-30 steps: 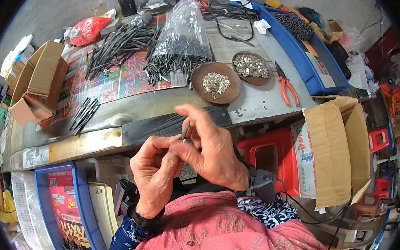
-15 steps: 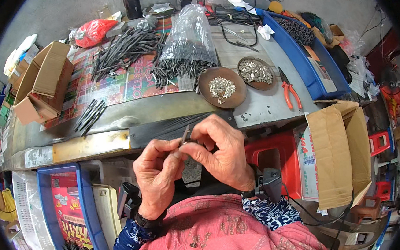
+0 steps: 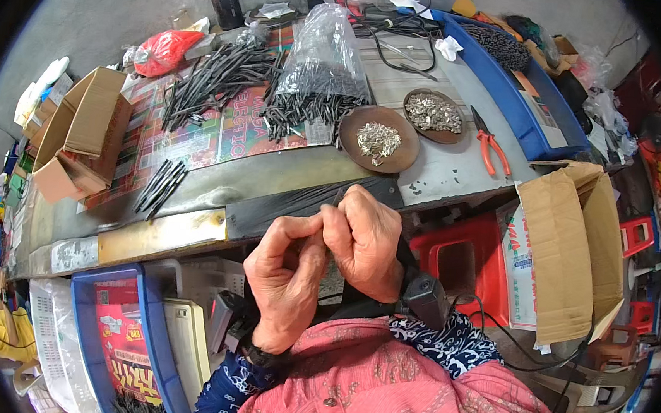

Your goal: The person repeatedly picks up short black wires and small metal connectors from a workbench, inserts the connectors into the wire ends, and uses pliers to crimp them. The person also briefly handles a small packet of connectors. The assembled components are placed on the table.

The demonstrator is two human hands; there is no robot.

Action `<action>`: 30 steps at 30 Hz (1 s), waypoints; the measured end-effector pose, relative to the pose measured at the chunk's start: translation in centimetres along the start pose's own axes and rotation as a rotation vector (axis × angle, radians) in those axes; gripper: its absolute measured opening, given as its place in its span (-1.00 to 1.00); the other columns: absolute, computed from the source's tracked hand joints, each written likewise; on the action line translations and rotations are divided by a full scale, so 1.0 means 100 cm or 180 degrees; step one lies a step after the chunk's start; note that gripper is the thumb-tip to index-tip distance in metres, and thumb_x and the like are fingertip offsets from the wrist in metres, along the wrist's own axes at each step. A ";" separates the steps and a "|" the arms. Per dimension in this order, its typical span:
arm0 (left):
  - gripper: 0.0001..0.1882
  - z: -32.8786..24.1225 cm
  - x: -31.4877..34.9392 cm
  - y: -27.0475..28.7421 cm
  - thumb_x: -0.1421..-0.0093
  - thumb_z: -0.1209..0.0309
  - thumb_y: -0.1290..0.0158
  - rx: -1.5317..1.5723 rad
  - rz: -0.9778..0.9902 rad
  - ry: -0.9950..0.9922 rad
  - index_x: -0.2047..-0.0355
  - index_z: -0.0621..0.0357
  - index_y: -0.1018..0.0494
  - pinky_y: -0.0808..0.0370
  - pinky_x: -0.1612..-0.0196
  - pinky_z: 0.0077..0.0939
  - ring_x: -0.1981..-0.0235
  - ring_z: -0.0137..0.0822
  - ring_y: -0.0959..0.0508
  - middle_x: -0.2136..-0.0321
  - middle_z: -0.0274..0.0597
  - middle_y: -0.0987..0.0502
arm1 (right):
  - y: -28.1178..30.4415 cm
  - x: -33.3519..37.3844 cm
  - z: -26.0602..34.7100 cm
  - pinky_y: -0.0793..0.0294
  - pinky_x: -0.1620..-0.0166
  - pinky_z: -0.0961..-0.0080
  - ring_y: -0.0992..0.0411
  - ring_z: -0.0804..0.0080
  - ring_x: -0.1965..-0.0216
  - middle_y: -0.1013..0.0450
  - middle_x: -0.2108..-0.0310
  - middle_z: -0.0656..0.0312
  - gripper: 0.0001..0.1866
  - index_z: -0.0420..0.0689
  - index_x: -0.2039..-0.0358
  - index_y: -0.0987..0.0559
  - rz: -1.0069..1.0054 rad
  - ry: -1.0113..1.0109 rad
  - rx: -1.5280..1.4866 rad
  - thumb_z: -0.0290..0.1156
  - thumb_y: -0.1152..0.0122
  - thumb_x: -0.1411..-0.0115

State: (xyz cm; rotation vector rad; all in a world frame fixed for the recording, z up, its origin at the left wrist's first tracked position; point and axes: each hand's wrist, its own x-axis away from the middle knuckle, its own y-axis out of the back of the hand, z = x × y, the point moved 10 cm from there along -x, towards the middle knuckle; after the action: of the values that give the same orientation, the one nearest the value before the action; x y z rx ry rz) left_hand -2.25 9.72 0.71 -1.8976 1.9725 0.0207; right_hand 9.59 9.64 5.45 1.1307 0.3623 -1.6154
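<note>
My left hand point(image 3: 287, 269) and my right hand point(image 3: 363, 240) meet in front of my chest, below the table's front edge. The fingers of both are closed in a pinch, with the tips touching. A thin dark strip point(image 3: 340, 196) shows a little above my right fingers; the rest of it is hidden. Whatever my left fingertips pinch cannot be made out. Beyond the hands, a brown round dish point(image 3: 350, 152) holds small silvery metal pieces point(image 3: 378, 140). A second such dish point(image 3: 443, 137) stands behind it. Some thin black strips point(image 3: 162, 187) lie near the table edge on the left.
Black strips point(image 3: 216, 77) form a heap beside a clear plastic bag point(image 3: 324, 47). Orange-handled pliers point(image 3: 493, 153) lie right of the dishes. Cardboard boxes point(image 3: 92, 122) stand at left and right. A blue bin point(image 3: 150, 309) sits below the table; a red stool point(image 3: 490, 254) is at right.
The hands have drawn closer together, and my right hand has turned inward over the strip, hiding most of it. The whole view has shifted slightly.
</note>
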 end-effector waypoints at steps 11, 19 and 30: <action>-0.77 -0.034 -0.013 0.044 0.01 0.74 -0.07 -0.3534 0.0331 -0.1059 0.32 0.25 -0.52 -0.42 0.36 -0.37 0.42 -0.11 -0.50 0.45 -0.10 -0.49 | 0.013 0.005 -0.070 -0.21 0.54 0.52 -0.18 0.52 0.63 -0.25 0.66 0.26 -0.66 -0.26 0.56 -0.40 0.0224 -0.1035 -0.0489 -0.33 -0.22 -0.26; -0.66 -0.001 -0.028 0.005 0.09 0.71 -0.03 -0.4251 0.1032 -0.1568 0.24 0.24 -0.47 -0.42 0.22 -0.18 0.33 0.01 -0.46 0.38 -0.03 -0.43 | 0.004 0.007 -0.071 -0.26 0.55 0.41 -0.29 0.27 0.63 -0.30 0.63 0.17 -0.76 -0.23 0.55 -0.41 0.0293 -0.0730 -0.0416 -0.46 -0.30 -0.14; -0.76 0.001 -0.040 -0.008 0.08 0.68 0.00 -0.3813 0.0802 -0.1782 0.35 0.20 -0.41 -0.41 0.21 -0.19 0.33 0.03 -0.43 0.42 -0.02 -0.39 | 0.017 0.006 -0.064 -0.24 0.51 0.56 -0.26 0.51 0.61 -0.32 0.64 0.27 -0.78 -0.27 0.53 -0.44 0.0202 -0.0927 -0.0348 -0.47 -0.25 -0.19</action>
State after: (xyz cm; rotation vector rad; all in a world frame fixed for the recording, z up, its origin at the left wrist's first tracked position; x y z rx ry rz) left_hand -1.43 13.53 1.99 -1.7967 1.8511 1.9214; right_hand 14.20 13.23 2.28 0.8028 0.2185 -1.6548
